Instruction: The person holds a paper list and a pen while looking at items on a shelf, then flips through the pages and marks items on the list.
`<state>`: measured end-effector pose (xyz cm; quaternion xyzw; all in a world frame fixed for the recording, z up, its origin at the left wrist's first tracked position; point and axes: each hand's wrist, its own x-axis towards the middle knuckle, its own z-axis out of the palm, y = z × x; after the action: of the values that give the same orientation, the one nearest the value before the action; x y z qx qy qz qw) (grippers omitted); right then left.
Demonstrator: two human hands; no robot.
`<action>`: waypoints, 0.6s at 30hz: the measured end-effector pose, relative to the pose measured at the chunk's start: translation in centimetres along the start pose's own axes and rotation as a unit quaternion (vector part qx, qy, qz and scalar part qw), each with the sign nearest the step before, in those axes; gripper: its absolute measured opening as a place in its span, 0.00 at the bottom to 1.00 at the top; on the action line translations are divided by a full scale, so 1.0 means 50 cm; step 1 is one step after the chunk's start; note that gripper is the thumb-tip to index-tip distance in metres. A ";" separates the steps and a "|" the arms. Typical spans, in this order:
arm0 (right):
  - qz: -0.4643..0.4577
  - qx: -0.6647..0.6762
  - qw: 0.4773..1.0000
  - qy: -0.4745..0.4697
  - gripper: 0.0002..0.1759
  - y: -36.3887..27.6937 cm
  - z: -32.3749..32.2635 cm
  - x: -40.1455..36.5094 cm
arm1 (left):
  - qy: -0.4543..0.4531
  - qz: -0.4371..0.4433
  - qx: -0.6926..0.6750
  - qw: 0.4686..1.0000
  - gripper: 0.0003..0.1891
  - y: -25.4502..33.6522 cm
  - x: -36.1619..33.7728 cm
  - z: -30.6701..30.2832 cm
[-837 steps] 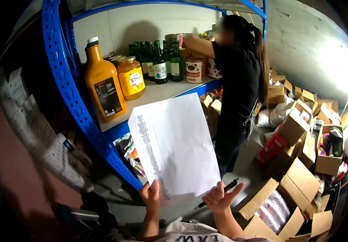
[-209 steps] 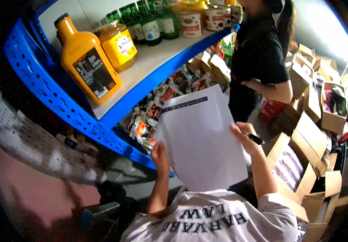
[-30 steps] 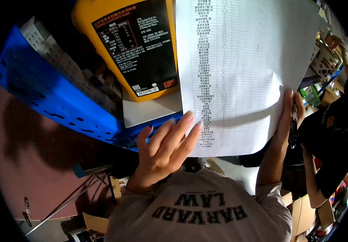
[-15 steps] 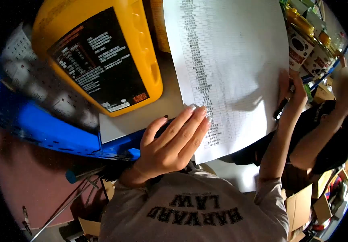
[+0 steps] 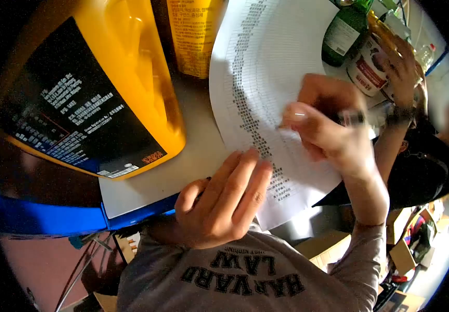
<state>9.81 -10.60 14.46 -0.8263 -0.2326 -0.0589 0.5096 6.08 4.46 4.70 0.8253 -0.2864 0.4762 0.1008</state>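
A printed list on white paper (image 5: 292,67) curves over the pale board. My left hand (image 5: 222,200) rests on the sheet's lower left edge, fingers stretched out, holding nothing. Over the middle of the sheet is my right hand (image 5: 333,125), blurred, with its fingers closed round a dark pen (image 5: 349,118). The pen's tip is too smeared to make out. Left of the paper stands a large yellow jug (image 5: 144,67) with a black label, and a yellow package (image 5: 193,39) is behind it.
At the upper right are a green bottle (image 5: 343,36) and a labelled can (image 5: 367,67). Another person's hand (image 5: 404,73) is beside them. Open cardboard boxes (image 5: 404,257) lie at the lower right. A blue edge (image 5: 53,216) runs along the left.
My right hand has moved left from the sheet's right edge to over its middle. The view has shifted, showing the green bottle. The other person's hand is now at the cans.
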 end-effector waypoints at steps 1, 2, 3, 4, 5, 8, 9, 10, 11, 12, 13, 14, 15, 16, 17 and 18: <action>0.030 -0.053 0.998 -0.025 0.14 0.000 0.015 0.013 | 0.012 -0.012 0.001 1.000 0.09 -0.002 -0.007 0.000; 0.045 -0.018 0.998 -0.036 0.16 0.033 0.036 0.038 | 0.001 -0.007 0.003 1.000 0.09 -0.016 -0.010 0.018; 0.045 0.020 0.998 -0.024 0.18 0.048 0.061 0.045 | 0.004 -0.010 0.005 1.000 0.09 -0.020 -0.018 0.018; 0.025 0.003 1.000 -0.014 0.20 0.054 0.067 0.052 | 0.006 -0.013 0.006 1.000 0.09 -0.020 -0.023 0.019; 0.004 -0.012 1.000 -0.004 0.21 0.060 0.062 0.059 | 0.006 -0.015 0.008 1.000 0.09 -0.015 -0.020 0.023; -0.017 -0.055 0.998 -0.010 0.21 0.062 0.085 0.062 | 0.019 -0.032 0.018 0.999 0.09 -0.014 -0.038 0.024; 0.000 -0.048 0.999 -0.003 0.20 0.072 0.008 0.071 | 0.006 -0.029 0.016 0.999 0.10 0.021 0.027 0.047; 0.011 -0.050 0.999 -0.001 0.18 0.075 -0.005 0.070 | 0.006 -0.025 0.032 0.999 0.10 0.026 0.033 0.053; 0.021 -0.053 0.998 0.000 0.16 0.074 -0.005 0.068 | 0.014 -0.025 0.037 0.999 0.10 0.026 0.031 0.054; 0.041 -0.037 0.998 0.009 0.14 0.074 -0.006 0.067 | 0.020 -0.023 0.041 0.999 0.09 0.027 0.032 0.058; 0.036 -0.042 0.998 0.010 0.14 0.075 -0.008 0.068 | 0.027 -0.021 0.046 0.998 0.09 0.026 0.033 0.061; 0.031 -0.047 0.998 0.012 0.15 0.077 -0.010 0.069 | 0.024 -0.020 0.046 0.998 0.09 0.025 0.035 0.062; 0.027 -0.052 0.998 0.013 0.15 0.077 -0.012 0.069 | 0.021 -0.019 0.046 0.999 0.10 0.023 0.037 0.062; 0.028 -0.049 0.998 0.016 0.15 0.079 -0.015 0.070 | 0.018 -0.018 0.045 0.999 0.10 0.024 0.040 0.064; 0.030 -0.047 0.998 0.019 0.15 0.077 -0.014 0.069 | 0.023 -0.006 0.044 0.999 0.09 0.022 0.041 0.063; 0.031 -0.044 0.998 0.023 0.15 0.076 -0.016 0.070 | 0.029 0.007 0.042 0.999 0.09 0.020 0.046 0.065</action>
<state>14.70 -11.61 12.89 -0.8532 -0.1928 -0.0720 0.4793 8.75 1.38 4.83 0.8126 -0.2684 0.5125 0.0708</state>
